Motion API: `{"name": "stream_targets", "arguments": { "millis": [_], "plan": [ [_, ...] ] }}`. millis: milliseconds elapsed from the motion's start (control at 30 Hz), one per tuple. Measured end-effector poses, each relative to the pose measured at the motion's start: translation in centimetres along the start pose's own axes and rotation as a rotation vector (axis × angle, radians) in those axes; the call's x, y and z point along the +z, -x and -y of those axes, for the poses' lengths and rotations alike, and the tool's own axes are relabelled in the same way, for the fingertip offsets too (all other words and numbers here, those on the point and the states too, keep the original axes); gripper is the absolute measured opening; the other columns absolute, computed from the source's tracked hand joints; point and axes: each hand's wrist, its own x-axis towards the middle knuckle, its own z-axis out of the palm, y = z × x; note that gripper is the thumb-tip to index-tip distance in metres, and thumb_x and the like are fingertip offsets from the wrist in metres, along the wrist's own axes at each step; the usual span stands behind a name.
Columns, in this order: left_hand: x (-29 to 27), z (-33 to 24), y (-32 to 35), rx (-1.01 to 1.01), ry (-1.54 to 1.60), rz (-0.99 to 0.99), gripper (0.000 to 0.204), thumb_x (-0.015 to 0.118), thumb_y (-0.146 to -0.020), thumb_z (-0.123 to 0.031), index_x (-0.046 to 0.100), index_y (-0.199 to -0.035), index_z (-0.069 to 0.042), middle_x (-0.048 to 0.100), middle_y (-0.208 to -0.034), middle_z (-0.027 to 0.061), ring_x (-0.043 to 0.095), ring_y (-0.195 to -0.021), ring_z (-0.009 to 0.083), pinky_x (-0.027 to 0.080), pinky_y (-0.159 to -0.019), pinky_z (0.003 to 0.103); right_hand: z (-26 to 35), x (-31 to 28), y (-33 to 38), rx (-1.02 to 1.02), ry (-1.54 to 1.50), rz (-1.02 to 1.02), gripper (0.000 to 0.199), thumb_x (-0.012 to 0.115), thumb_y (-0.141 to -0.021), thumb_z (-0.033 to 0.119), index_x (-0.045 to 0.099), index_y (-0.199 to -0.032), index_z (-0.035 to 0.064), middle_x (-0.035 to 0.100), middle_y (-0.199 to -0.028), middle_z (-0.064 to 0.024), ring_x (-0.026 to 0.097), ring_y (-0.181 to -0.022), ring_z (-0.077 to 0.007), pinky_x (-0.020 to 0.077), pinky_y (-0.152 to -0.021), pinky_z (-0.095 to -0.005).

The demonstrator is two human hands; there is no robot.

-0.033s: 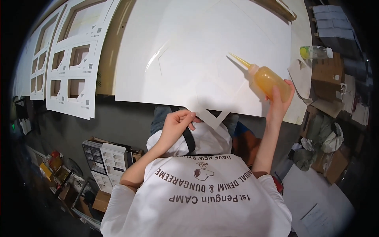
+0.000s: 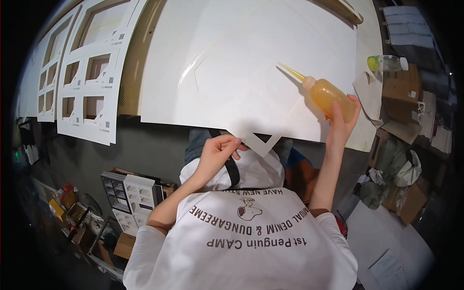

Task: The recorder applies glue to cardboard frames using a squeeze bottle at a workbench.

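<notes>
Right hand [image 2: 344, 121]: fingers wrapped round the lower body of a squeeze bottle [image 2: 328, 98] with amber contents; grip closed and firm-looking. The bottle lay tilted in the grip, its long yellow nozzle [image 2: 292, 72] pointing away from the fingers, forward and to the left. The nozzle tip sat over a white board [image 2: 217, 99]; whether it touched the surface could not be told.

Left hand [image 2: 220, 153]: thumb and forefinger narrowed to a pinch at the left edge of a white cut sheet [image 2: 256, 144]. The sheet ran rightward from this pinch, its pointed corner overhanging the near edge of the board. The remaining fingers were curled, partly hidden.

Surroundings: white panels with square windows [image 2: 89, 129] stood well to the left of the left grip. Beyond the right grip, forward and to the right, a clear bottle with a white cap [image 2: 390, 63] lay on its side, near cardboard boxes [image 2: 398, 87].
</notes>
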Motion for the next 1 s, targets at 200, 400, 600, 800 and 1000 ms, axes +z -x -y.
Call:
{"name": "stream_targets", "arguments": {
  "millis": [200,400,600,800,1000],
  "plan": [
    [1.0,0.6,0.4,-0.023,0.016,0.037,0.022,0.052,-0.088,-0.017,0.06,-0.093,0.003,0.066,-0.081,0.0074,0.053,-0.061,0.0045,0.039,-0.053,0.016,-0.6,1.0,-1.3,-0.069,0.023,0.067,0.041,0.064,-0.076,0.004,0.041,-0.109,0.0119,0.048,-0.098,-0.0032,0.05,-0.082,-0.0105,0.0422,-0.053,-0.023],
    [1.1,0.5,0.5,-0.024,0.03,0.044,0.022,0.052,-0.088,-0.016,0.06,-0.094,0.004,0.066,-0.083,0.0079,0.053,-0.062,0.0049,0.04,-0.056,0.016,-0.7,1.1,-1.3,-0.062,0.069,0.066,0.041,0.065,-0.076,0.005,0.041,-0.109,0.0114,0.048,-0.096,-0.0027,0.05,-0.082,-0.0094,0.0421,-0.054,-0.0206],
    [1.0,0.9,0.3,-0.02,0.032,0.043,0.021,0.051,-0.089,-0.016,0.061,-0.09,0.003,0.066,-0.082,0.0071,0.052,-0.062,0.0046,0.041,-0.057,0.016,-0.7,1.2,1.3,-0.034,0.106,0.195,0.042,0.067,-0.074,0.004,0.042,-0.106,0.0089,0.049,-0.093,-0.0034,0.051,-0.08,-0.0107,0.0441,-0.058,-0.02],
    [1.0,0.9,0.2,-0.031,0.01,0.034,0.021,0.051,-0.089,-0.016,0.061,-0.089,0.003,0.065,-0.082,0.0066,0.052,-0.062,0.0044,0.041,-0.057,0.016,-0.7,1.7,4.3,-0.001,0.063,0.335,0.043,0.07,-0.072,0.005,0.043,-0.105,0.0072,0.05,-0.094,-0.004,0.052,-0.088,-0.012,0.0449,-0.075,-0.0236],
    [1.1,0.6,0.3,-0.032,0.013,0.037,0.021,0.051,-0.089,-0.016,0.06,-0.088,0.003,0.065,-0.081,0.0064,0.052,-0.062,0.0045,0.041,-0.057,0.016,-0.9,2.0,6.4,0.004,0.02,0.493,0.048,0.072,-0.072,0.007,0.041,-0.108,0.0081,0.051,-0.092,-0.0031,0.053,-0.085,-0.0111,0.0458,-0.072,-0.0231]
  ]
}}
